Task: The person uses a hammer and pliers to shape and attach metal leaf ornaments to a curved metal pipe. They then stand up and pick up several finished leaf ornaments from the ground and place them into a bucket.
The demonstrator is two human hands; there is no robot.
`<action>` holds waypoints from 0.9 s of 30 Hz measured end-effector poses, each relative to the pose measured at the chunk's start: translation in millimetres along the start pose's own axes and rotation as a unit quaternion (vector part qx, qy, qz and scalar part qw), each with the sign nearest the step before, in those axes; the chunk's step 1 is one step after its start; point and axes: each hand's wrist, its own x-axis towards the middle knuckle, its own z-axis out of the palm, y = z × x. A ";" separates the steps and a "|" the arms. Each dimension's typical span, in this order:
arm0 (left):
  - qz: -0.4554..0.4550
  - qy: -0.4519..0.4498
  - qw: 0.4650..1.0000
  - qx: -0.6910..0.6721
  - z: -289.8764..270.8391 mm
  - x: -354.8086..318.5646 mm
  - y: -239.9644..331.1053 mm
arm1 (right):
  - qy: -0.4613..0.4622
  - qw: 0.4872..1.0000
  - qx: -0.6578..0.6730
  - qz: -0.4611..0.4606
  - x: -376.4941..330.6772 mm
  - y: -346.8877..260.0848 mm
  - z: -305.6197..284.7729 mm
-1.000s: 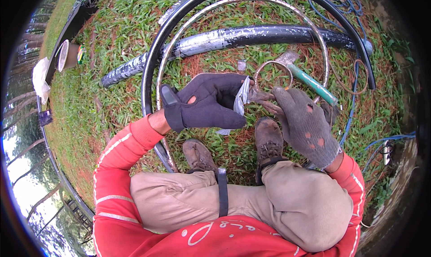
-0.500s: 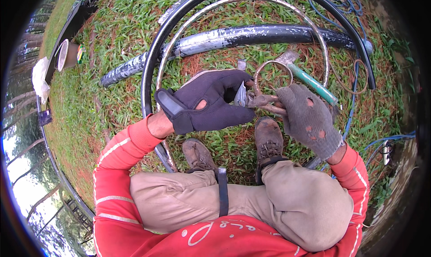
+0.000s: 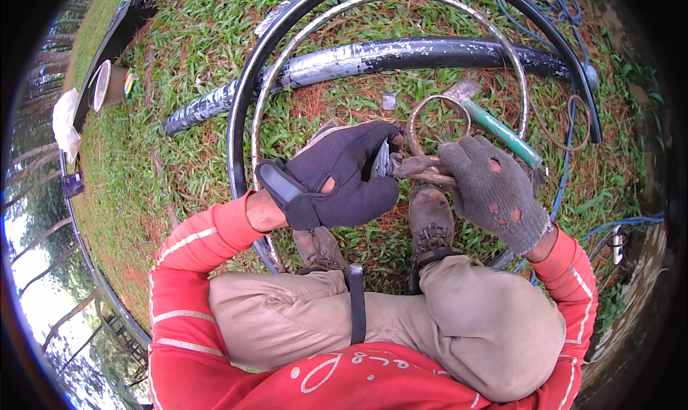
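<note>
My left hand (image 3: 337, 175), in a dark padded glove, is closed on a small folded piece of grey sheet metal (image 3: 380, 163) between thumb and fingers. My right hand (image 3: 493, 186), in a grey knit glove with holes, grips the handles of rusty pliers (image 3: 428, 169). The jaws point left and meet the metal piece's edge; whether they bite on it cannot be told. Just beyond the pliers is a brownish ring (image 3: 411, 127). A tool with a green handle (image 3: 503, 132) and a flat metal head lies beyond my right hand. A small grey square (image 3: 389, 101) rests on the grass.
A black hoop (image 3: 237, 123) and a thinner, worn metal hoop (image 3: 517, 69) curve around the work spot. Across them lies a scuffed black-and-silver pipe (image 3: 401, 54). Blue cord (image 3: 570, 12) runs along the right. A bucket (image 3: 107, 87) and white bag (image 3: 66, 128) stand far left.
My left hand has dropped slightly toward me and tilted, taking the metal piece with it. The plier jaws have shifted a little left; my right hand has barely moved.
</note>
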 end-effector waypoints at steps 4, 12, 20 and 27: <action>0.047 0.022 0.999 0.015 3.3 0.1 -4.7 | 0.002 1.000 0.003 -0.015 -3.1 4.8 3.1; -0.008 -0.009 0.999 0.045 -5.6 0.0 6.3 | 0.064 0.997 0.049 -0.021 -6.5 4.8 10.5; -0.023 -0.030 0.999 0.001 -7.7 -2.2 17.7 | 0.042 0.991 0.121 -0.038 -10.9 11.5 22.6; 0.044 -0.032 0.998 0.032 -5.4 -1.4 8.4 | 0.050 0.992 0.102 -0.051 -6.2 12.5 28.0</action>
